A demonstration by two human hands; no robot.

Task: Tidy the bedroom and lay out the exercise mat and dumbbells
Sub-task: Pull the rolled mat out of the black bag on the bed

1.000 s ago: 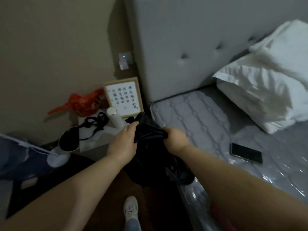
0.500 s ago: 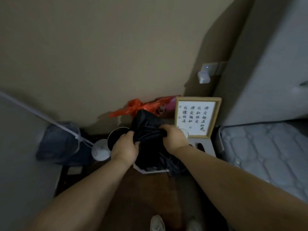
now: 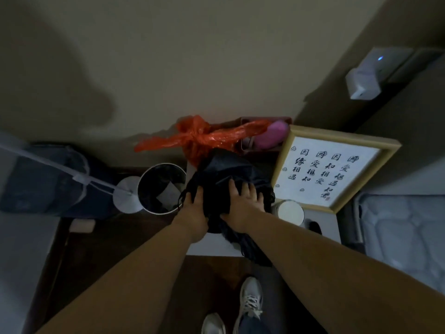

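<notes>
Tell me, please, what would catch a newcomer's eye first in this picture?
Both hands, left hand and right hand, press a bundle of black cloth onto the white nightstand at centre. Behind it lies a bright orange plastic bag; to the right leans a framed calligraphy print, and to the left stands a round waste bin.

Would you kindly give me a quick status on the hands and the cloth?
Left hand grips black crumpled cloth; right hand presses it flat on white nightstand. Round bin alongside.
</notes>
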